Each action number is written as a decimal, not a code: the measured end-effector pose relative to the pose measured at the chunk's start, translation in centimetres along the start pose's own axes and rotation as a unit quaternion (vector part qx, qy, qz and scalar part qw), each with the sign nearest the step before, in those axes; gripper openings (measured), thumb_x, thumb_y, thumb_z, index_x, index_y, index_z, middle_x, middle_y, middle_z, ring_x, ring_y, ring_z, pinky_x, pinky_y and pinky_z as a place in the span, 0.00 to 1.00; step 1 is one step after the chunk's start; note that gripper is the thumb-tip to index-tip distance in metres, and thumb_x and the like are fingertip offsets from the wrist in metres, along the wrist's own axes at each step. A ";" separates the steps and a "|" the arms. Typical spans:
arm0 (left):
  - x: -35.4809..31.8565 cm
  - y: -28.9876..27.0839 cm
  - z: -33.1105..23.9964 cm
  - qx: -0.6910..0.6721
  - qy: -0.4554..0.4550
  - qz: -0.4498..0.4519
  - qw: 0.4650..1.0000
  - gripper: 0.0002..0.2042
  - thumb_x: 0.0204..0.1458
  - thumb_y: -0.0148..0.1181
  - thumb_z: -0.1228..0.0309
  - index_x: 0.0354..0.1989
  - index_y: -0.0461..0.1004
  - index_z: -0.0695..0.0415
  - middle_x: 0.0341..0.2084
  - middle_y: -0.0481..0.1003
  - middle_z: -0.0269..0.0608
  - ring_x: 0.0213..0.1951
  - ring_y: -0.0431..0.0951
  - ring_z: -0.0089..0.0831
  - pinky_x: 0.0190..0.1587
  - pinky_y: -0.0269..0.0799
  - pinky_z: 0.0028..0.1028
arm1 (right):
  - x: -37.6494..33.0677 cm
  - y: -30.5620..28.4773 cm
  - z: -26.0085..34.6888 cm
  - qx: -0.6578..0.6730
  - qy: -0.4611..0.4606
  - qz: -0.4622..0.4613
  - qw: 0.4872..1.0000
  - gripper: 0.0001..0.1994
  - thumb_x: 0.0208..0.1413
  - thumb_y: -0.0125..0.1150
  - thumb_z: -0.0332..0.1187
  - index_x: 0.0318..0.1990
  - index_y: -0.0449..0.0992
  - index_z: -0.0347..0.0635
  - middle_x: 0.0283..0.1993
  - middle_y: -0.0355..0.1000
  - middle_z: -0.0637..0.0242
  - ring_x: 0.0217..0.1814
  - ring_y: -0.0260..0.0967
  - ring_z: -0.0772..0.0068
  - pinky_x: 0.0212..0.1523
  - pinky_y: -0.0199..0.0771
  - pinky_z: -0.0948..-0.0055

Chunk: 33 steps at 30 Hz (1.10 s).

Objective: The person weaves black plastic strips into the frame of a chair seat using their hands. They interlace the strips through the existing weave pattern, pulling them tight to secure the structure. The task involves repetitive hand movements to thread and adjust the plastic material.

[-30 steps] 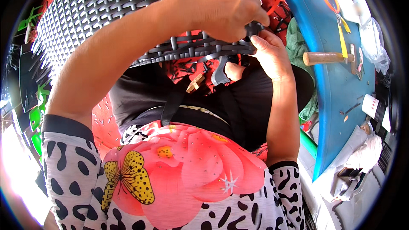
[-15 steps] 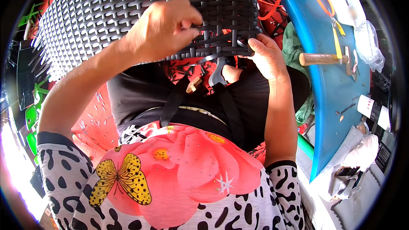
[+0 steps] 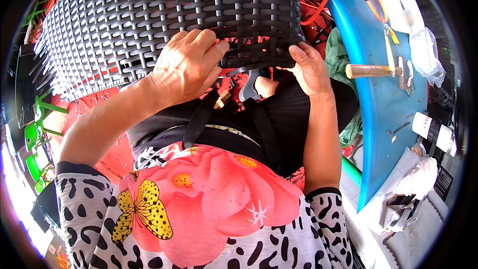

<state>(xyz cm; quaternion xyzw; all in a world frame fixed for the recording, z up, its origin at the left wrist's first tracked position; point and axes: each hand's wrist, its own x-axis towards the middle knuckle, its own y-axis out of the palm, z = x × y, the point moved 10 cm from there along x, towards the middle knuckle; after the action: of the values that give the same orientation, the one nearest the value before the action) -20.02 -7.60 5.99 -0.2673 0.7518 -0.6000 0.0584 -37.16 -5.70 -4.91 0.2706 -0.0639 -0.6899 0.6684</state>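
Note:
A dark grey woven wicker panel of flat plastic strips lies across my knees, its near edge toward me. My left hand is closed at that edge, fingers curled on a dark wicker strip running right along the edge; the fingertips are partly hidden. Above the strip, a looser patch of weave has gaps with red showing through. My right hand grips the panel's near right corner, thumb on top and the other fingers mostly hidden behind it.
At the right stands a blue curved table bearing a wooden-handled hammer, an orange hose and a white roll. Green netting hangs beside it. Loose strip ends jut from the panel's left side. Green stools stand far left.
My left hand has come down and toward me from above the weave to the near edge. The strip between the hands now lies lower, along that edge. My right hand stays at the corner.

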 end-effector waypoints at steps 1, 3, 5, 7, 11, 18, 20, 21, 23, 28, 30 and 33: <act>0.0 0.1 0.0 0.004 0.001 -0.003 1.000 0.22 0.36 0.64 0.73 0.44 0.70 0.61 0.35 0.68 0.44 0.36 0.71 0.41 0.39 0.68 0.35 | 0.0 0.0 0.1 0.033 -0.002 -0.008 0.999 0.16 0.56 0.59 0.39 0.44 0.73 0.35 0.40 0.72 0.71 0.40 0.67 0.83 0.43 0.66 0.78; -0.1 0.1 0.0 0.008 -0.004 -0.008 1.000 0.22 0.36 0.64 0.73 0.44 0.70 0.61 0.35 0.68 0.43 0.36 0.71 0.40 0.39 0.67 0.35 | 0.3 -1.5 -1.0 0.046 0.004 0.001 0.999 0.14 0.57 0.58 0.39 0.42 0.73 0.36 0.38 0.71 0.73 0.37 0.66 0.85 0.40 0.66 0.81; -0.3 0.2 0.0 0.008 -0.014 -0.008 1.000 0.22 0.36 0.64 0.73 0.44 0.70 0.60 0.35 0.68 0.43 0.35 0.71 0.40 0.39 0.67 0.35 | 0.3 -1.2 -0.7 0.058 0.002 -0.001 0.998 0.13 0.57 0.57 0.39 0.40 0.73 0.38 0.34 0.69 0.77 0.33 0.63 0.89 0.35 0.64 0.85; -0.6 0.1 0.0 0.006 -0.020 -0.028 0.999 0.22 0.35 0.64 0.73 0.43 0.71 0.60 0.34 0.68 0.42 0.35 0.70 0.39 0.39 0.66 0.35 | 0.2 -1.4 -0.9 0.043 0.011 -0.001 0.999 0.12 0.58 0.56 0.37 0.40 0.73 0.36 0.36 0.70 0.74 0.35 0.65 0.86 0.37 0.66 0.82; -1.4 -0.3 -0.1 0.034 -0.034 -0.067 0.997 0.21 0.34 0.63 0.73 0.42 0.73 0.59 0.35 0.68 0.41 0.34 0.70 0.37 0.37 0.66 0.35 | 0.2 -0.6 -0.5 0.043 0.012 -0.006 0.999 0.11 0.59 0.52 0.33 0.42 0.71 0.33 0.40 0.71 0.67 0.40 0.69 0.78 0.43 0.69 0.75; -3.1 0.0 0.1 0.100 -0.043 -0.145 0.983 0.22 0.33 0.61 0.72 0.43 0.73 0.59 0.40 0.66 0.37 0.38 0.68 0.34 0.40 0.62 0.35 | -0.2 -1.8 -0.5 -0.015 -0.004 0.008 1.000 0.17 0.60 0.51 0.38 0.49 0.68 0.34 0.49 0.71 0.60 0.48 0.70 0.66 0.47 0.71 0.62; -3.3 -0.3 0.3 0.088 -0.052 -0.161 0.982 0.21 0.33 0.61 0.73 0.42 0.73 0.58 0.39 0.66 0.37 0.40 0.68 0.34 0.40 0.61 0.35 | -0.2 -1.3 -0.6 -0.004 0.001 -0.002 1.000 0.16 0.59 0.52 0.38 0.48 0.69 0.34 0.47 0.71 0.61 0.48 0.70 0.67 0.48 0.70 0.64; -3.4 -0.3 0.3 0.085 -0.057 -0.168 0.981 0.20 0.32 0.62 0.72 0.40 0.74 0.57 0.39 0.66 0.37 0.41 0.68 0.34 0.41 0.60 0.35 | -0.2 -1.0 -0.3 0.004 0.004 -0.012 1.000 0.15 0.59 0.53 0.37 0.46 0.70 0.33 0.46 0.71 0.61 0.47 0.70 0.68 0.49 0.69 0.66; -3.6 0.0 0.3 0.073 -0.060 -0.160 0.983 0.19 0.33 0.61 0.73 0.39 0.73 0.58 0.39 0.65 0.38 0.40 0.68 0.34 0.41 0.61 0.34 | -0.3 -0.8 -0.1 0.004 0.006 -0.026 1.000 0.15 0.58 0.54 0.37 0.44 0.71 0.33 0.45 0.72 0.62 0.46 0.70 0.70 0.50 0.68 0.68; -4.5 -0.5 0.1 0.028 -0.030 -0.156 0.987 0.18 0.34 0.61 0.75 0.40 0.73 0.61 0.39 0.66 0.42 0.40 0.69 0.37 0.41 0.65 0.36 | -0.2 -0.7 0.0 0.005 0.003 -0.016 1.000 0.15 0.59 0.53 0.37 0.44 0.71 0.33 0.45 0.72 0.62 0.46 0.71 0.70 0.51 0.69 0.67; -5.6 -1.2 -0.3 0.007 -0.001 -0.171 0.985 0.19 0.34 0.61 0.76 0.40 0.73 0.61 0.40 0.67 0.45 0.40 0.70 0.40 0.42 0.67 0.38 | -0.1 -1.0 -0.2 -0.001 0.000 -0.007 1.000 0.16 0.59 0.52 0.38 0.46 0.70 0.33 0.46 0.72 0.61 0.47 0.70 0.68 0.50 0.69 0.65; -7.3 -2.4 0.9 0.048 -0.028 -0.147 0.988 0.21 0.33 0.61 0.77 0.42 0.72 0.63 0.41 0.67 0.47 0.42 0.70 0.43 0.45 0.68 0.41 | 0.0 -1.4 -0.4 -0.003 -0.007 -0.004 1.000 0.18 0.59 0.52 0.38 0.49 0.68 0.33 0.49 0.70 0.58 0.49 0.70 0.65 0.50 0.70 0.61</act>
<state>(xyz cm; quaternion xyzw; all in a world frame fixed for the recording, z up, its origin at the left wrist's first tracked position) -12.64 -5.32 6.29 -0.3887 0.6729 -0.6294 0.0033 -38.25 -5.49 -5.87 0.2637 -0.0655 -0.6949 0.6658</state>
